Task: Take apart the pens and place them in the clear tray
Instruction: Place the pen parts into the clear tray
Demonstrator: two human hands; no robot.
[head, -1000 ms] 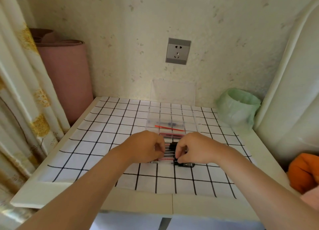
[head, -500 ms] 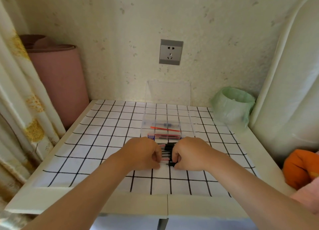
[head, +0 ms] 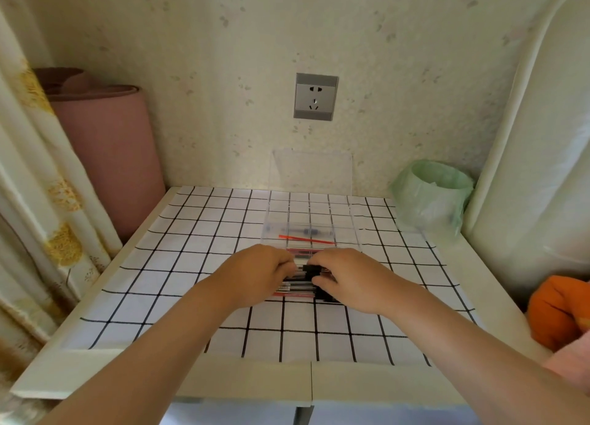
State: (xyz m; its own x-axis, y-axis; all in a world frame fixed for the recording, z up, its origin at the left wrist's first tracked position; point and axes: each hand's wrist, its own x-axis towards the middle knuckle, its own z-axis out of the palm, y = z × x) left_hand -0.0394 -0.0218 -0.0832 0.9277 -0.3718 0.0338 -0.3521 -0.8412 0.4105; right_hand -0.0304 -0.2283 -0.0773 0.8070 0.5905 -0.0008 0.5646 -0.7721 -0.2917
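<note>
Hands at bench (head: 153, 357) centre: left hand (head: 255, 274) and right hand (head: 351, 281) curled onto pens (head: 297, 289) bundle, exact grip unclear. Just behind, clear tray (head: 344, 233) holding red refill (head: 306, 239). Wall socket (head: 315, 96) further back.

The left half and the near strip of the checked tabletop (head: 178, 265) are left bare, so passage is open there. The middle is blocked by the clear tray (head: 311, 230) and the row of pens (head: 297, 289). The far right corner is taken by a green-lined bin (head: 431, 198); the far edge is closed by the wall.
</note>
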